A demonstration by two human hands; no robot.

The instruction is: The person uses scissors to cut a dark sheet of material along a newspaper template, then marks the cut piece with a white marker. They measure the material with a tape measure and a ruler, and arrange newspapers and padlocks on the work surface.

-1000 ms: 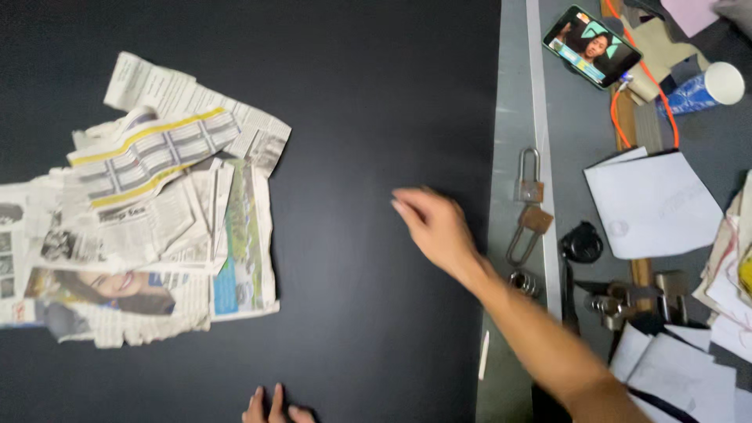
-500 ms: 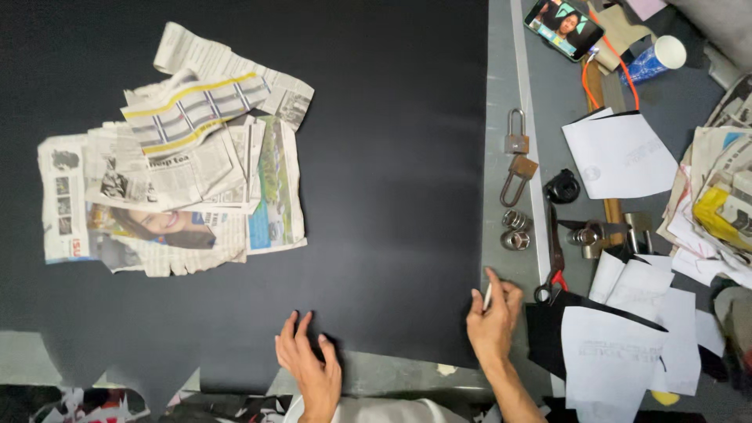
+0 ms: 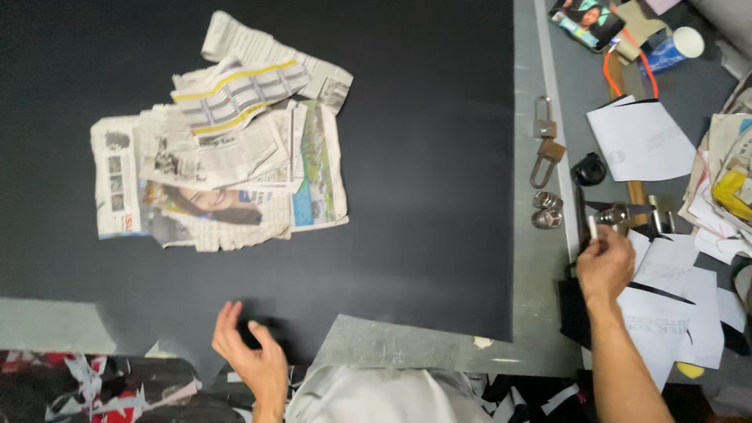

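Black sheet [image 3: 423,196] spreads wide — right hand [image 3: 605,265] at three o'clock pinches a small white stick [image 3: 593,228], best kept steady, while left hand [image 3: 249,354] hovers loose, empty, at six.

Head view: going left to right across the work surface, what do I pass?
Newspaper pile → left hand → black sheet → two padlocks → right hand → white paper sheet → stack of papers at the edge.
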